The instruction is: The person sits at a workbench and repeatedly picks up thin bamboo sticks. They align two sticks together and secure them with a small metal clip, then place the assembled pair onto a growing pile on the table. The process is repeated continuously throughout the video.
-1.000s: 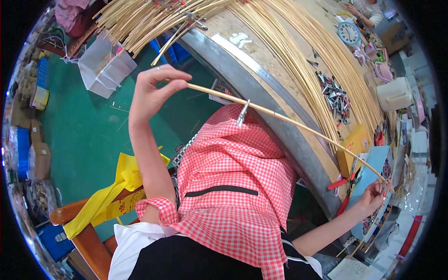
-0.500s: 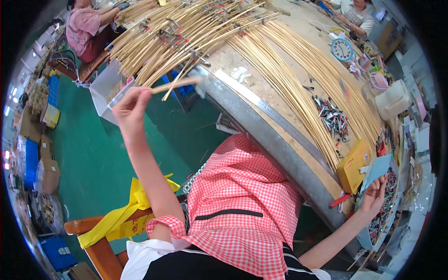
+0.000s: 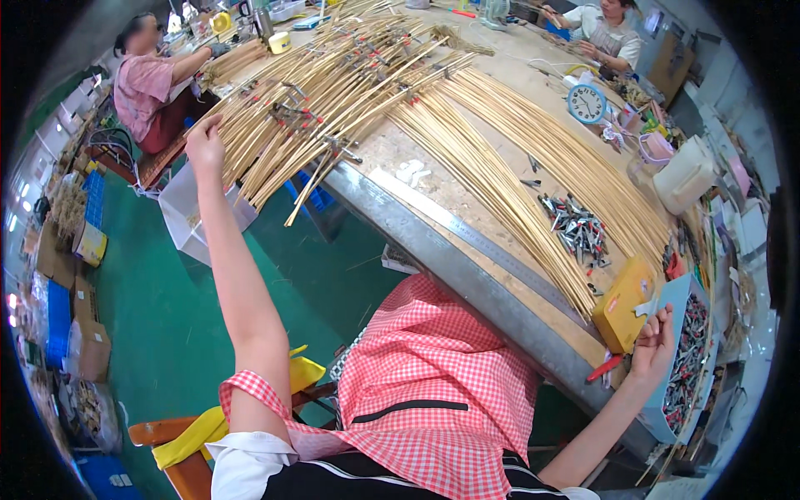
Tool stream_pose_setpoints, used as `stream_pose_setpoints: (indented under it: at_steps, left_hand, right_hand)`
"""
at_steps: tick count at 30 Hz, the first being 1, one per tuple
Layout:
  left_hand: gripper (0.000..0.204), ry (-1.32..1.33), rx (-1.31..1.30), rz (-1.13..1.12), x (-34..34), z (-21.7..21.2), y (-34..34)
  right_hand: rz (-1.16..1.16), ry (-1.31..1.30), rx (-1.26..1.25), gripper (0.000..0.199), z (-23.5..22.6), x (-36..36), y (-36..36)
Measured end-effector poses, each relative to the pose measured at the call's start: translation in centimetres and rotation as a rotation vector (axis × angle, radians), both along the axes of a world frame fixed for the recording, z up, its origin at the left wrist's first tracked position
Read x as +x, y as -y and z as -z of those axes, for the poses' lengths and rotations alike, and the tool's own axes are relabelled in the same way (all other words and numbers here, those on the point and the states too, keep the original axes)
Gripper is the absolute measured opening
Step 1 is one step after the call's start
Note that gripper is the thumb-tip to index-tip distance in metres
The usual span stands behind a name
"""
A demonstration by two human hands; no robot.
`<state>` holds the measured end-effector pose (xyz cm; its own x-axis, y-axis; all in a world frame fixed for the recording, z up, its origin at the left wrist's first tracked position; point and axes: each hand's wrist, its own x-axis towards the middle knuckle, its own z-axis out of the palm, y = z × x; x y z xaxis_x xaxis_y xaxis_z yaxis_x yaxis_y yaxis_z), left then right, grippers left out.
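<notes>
My left hand (image 3: pixel 206 154) is stretched far forward at the left end of a big pile of thin bamboo sticks (image 3: pixel 333 104). Its fingers are pinched together; whatever is between them blends into the pile. Several small metal clamps (image 3: pixel 337 150) with red tips grip the piled sticks. On the right, my right hand (image 3: pixel 654 346) has its fingers curled up beside a yellow box (image 3: pixel 625 304) and a light-blue tray (image 3: pixel 669 379) full of clamps. What those fingers hold, if anything, is too small to make out. A pale flat piece (image 3: pixel 646 308) lies close to its fingertips.
Two rows of sticks (image 3: pixel 500 200) lie along the table, with loose clamps (image 3: pixel 575 229) beside them. A steel ruler (image 3: pixel 475 237) follows the metal table edge (image 3: pixel 392 218). A white plastic bin (image 3: pixel 187 221) stands below the pile. Two people (image 3: pixel 150 87) (image 3: pixel 612 37) sit across the table.
My left hand has moved up and left to the pile's end; the stick seen in it before no longer stands out. My right hand has shifted slightly left, and the view has tilted a little.
</notes>
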<state>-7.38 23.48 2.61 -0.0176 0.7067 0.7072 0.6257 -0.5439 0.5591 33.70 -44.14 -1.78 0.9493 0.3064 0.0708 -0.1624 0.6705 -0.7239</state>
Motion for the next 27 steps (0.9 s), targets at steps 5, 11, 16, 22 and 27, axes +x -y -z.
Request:
stream_pose_setpoints:
  at_steps: [5, 11, 16, 22, 27]
  left_hand:
    - [0.032, -0.151, 0.181, 0.009, 1.4, -0.1, 1.9]
    - [0.027, 0.046, 0.068, 0.185, -1.0, -0.2, 11.4]
    - [0.026, 0.124, -0.009, 0.445, 3.2, 1.8, 19.4]
    - [0.021, -0.133, -0.076, 0.771, 6.7, 3.4, 25.5]
    - [0.018, -0.061, -0.160, 0.955, 9.8, 4.3, 28.5]
  right_hand:
    - [0.103, 0.089, -0.137, 0.028, -0.1, -0.4, 1.3]
    - [0.515, 0.306, -0.665, 0.021, -3.3, -0.1, 1.6]
    - [0.755, 0.455, -1.284, 0.020, -4.7, 2.3, 5.6]
    - [0.896, 0.785, -1.926, 0.023, -9.2, 1.6, 6.2]
    - [0.901, 0.612, -2.326, 0.023, -9.8, 4.5, 13.6]
